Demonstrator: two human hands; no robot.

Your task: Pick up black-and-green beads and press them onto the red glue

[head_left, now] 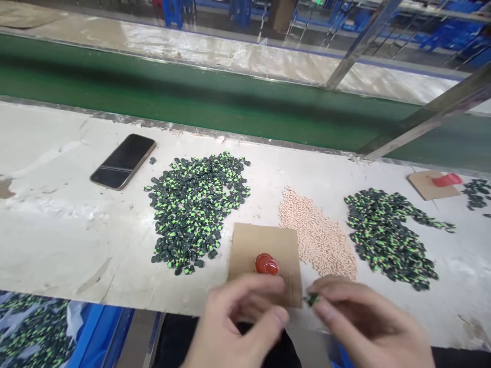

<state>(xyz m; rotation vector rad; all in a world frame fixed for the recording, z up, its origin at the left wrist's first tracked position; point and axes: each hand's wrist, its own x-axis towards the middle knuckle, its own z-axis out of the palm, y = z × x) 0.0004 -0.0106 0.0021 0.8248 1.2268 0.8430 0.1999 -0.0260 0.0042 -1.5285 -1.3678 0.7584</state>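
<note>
My right hand (370,322) pinches a small black-and-green piece (312,299) between thumb and fingertips, just off the right edge of a cardboard square (241,243). My left hand (241,322) hovers at the near edge of that cardboard, thumb and forefinger apart, and nothing shows between them. On the cardboard lies a glossy red blob (267,263), right beyond my left fingers. Pale pinkish beads (316,232) spread beside the cardboard. Heaps of similar black-and-green pieces lie to the left (199,204) and to the right (387,237).
A phone (123,161) lies at the left on the white table (46,230). Behind runs a green belt (172,94), with a metal post (429,110) at the right. Another cardboard (427,185) carries a red item (448,180). A blue bin (94,327) stands below left.
</note>
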